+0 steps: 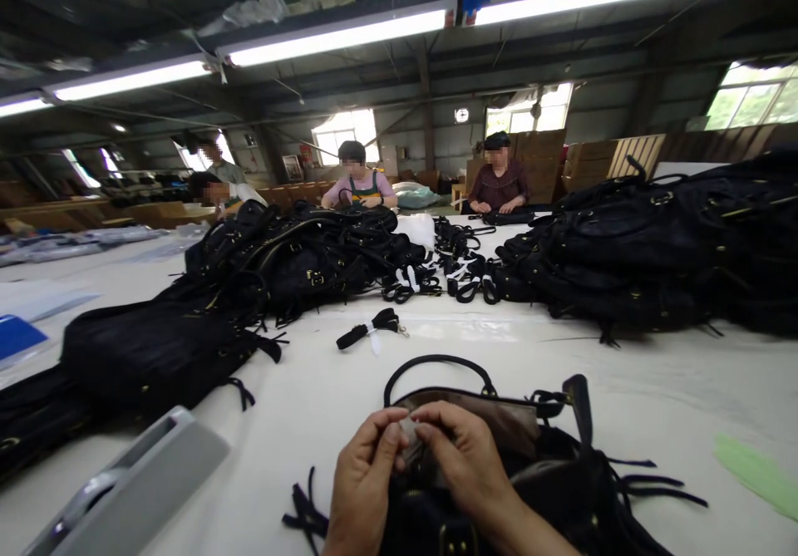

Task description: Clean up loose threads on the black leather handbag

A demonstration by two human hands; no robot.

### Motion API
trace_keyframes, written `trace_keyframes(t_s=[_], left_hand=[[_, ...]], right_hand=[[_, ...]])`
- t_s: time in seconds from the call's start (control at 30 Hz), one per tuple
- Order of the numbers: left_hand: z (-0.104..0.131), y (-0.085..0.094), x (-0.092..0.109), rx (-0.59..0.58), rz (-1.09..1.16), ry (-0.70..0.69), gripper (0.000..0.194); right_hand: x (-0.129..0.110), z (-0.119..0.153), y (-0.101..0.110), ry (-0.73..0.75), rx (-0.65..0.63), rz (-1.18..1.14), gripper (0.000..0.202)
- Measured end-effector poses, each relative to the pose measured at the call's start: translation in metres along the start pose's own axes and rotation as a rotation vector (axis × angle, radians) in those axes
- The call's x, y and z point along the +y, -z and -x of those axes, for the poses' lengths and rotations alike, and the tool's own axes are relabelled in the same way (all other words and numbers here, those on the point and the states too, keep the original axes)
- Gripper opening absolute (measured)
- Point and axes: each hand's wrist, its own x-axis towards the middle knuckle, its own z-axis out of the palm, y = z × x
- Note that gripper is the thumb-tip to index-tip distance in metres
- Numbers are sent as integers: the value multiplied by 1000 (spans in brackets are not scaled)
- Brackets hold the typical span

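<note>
Hands (411, 456) over black handbag (561, 489), pinched item between fingertips unclear.

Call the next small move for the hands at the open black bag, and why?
Probably ease the small pale piece down into the bag's mouth. Both hands pinch it between fingertips, left hand and right hand, right above the open top of the black handbag, whose brown lining is exposed. What the piece is cannot be told.
</note>
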Motion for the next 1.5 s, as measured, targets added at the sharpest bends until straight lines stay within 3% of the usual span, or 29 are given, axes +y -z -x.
trace_keyframes(t_s=[0.2, 0.53, 0.87, 1.13, 1.3, 1.5], left_hand=[[4, -3, 0, -17, -154, -137, 35], [8, -5, 2, -27, -234, -207, 18], [7, -3, 0, -46, -171, -137, 24], [8, -4, 5, 37, -145, -72, 29], [6, -2, 6, 60, -287, -211, 24], [6, 3, 6, 71, -449, -512, 17]], right_hand=[[3, -1, -1, -100, 50, -124, 17], [3, -3, 3, -113, 44, -72, 26], [5, -3, 2, -134, -6, -118, 29], [12, -3, 2, -240, 4, -358, 29], [19, 0, 4, -292, -17, -460, 29], [20, 0, 7, -241, -7, -314, 28]])
